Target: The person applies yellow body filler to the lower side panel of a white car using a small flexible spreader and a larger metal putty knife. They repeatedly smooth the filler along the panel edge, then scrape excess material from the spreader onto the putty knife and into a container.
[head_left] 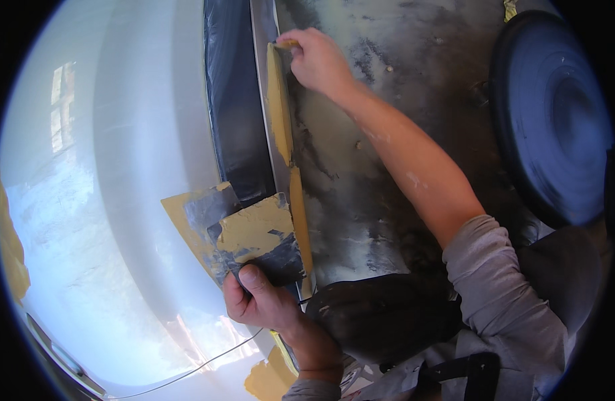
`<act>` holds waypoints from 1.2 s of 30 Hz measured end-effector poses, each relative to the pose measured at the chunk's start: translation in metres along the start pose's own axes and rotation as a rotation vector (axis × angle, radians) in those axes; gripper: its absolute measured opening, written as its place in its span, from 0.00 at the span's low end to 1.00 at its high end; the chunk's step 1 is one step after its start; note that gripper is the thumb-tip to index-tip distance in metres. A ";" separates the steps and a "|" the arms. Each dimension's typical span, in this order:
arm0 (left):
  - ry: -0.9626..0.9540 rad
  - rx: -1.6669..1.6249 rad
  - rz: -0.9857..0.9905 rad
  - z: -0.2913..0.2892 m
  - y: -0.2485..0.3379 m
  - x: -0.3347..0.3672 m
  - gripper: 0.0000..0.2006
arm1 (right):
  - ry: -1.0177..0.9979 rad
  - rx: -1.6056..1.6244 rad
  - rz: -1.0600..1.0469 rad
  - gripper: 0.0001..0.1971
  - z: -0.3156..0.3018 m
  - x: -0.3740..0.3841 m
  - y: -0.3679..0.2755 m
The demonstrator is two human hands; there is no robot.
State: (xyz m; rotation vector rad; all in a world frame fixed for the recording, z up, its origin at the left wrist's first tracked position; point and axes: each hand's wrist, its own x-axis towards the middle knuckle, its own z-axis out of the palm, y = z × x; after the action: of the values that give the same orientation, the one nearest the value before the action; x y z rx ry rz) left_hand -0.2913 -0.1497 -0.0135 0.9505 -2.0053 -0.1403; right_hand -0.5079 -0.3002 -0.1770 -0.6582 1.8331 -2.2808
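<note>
My left hand [261,297] pinches a dark, flat putty board [287,260] by its lower edge. A thick layer of yellowish filler [254,230] covers much of the board. Behind it shows a grey-and-yellow smeared piece [194,210]; I cannot tell whether this is a second plate or part of the panel. Farther up, my right hand [317,63] is closed on a thin yellow-coated spreader [289,44], mostly hidden by the fingers. It is at the upper end of a long strip of filler [279,110] along the edge of a pale vehicle body [134,147].
A black band [234,100] runs beside the filler strip. More filler patches [271,377] show on the pale body, and a thin wire [207,364] crosses low. At right stands a round, dark-rimmed disc [561,120]. My dark-clad knee [381,311] is close to the left wrist, above the stained floor [388,220].
</note>
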 end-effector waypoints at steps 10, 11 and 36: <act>-0.043 -0.040 -0.024 -0.010 -0.007 -0.001 0.17 | -0.087 -0.009 -0.155 0.21 -0.001 -0.097 -0.035; -0.041 -0.078 -0.033 -0.009 -0.007 -0.001 0.17 | -0.101 0.000 -0.154 0.21 -0.004 -0.113 -0.041; -0.028 -0.021 -0.031 -0.012 -0.009 -0.003 0.17 | -0.076 0.612 0.349 0.12 0.027 -0.018 0.011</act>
State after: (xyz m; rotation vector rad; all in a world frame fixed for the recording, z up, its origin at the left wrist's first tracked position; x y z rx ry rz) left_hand -0.2760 -0.1514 -0.0119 0.9714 -2.0117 -0.1927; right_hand -0.4824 -0.3208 -0.1871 -0.2890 1.0149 -2.3374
